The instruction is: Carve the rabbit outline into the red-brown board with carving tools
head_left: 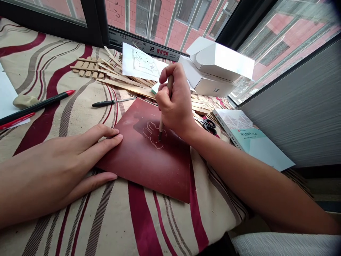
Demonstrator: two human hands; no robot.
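A flat reddish-brown board [149, 174] lies on the striped cloth, bearing a pale outline of a long-eared rabbit [151, 133]. Over its upper part, my right hand [174, 101] is closed around a slim carving tool [161, 124] with a wooden-looking handle. The tool stands nearly upright, its dark tip at the rabbit's face. On the board's left edge rest the fingertips of my left hand [80, 153], which is stretched out with thumb and fingers apart. Beyond the board's far corner lies a black-handled thin metal tool [105, 103].
Thin wooden strips [125, 80] lie behind the board, with a printed sheet [140, 62] on them. A white box [213, 71] stands by the window. Scissors [209, 124] and a book [252, 138] lie at right; a black pen [39, 106] and a beige lump [25, 102] at left.
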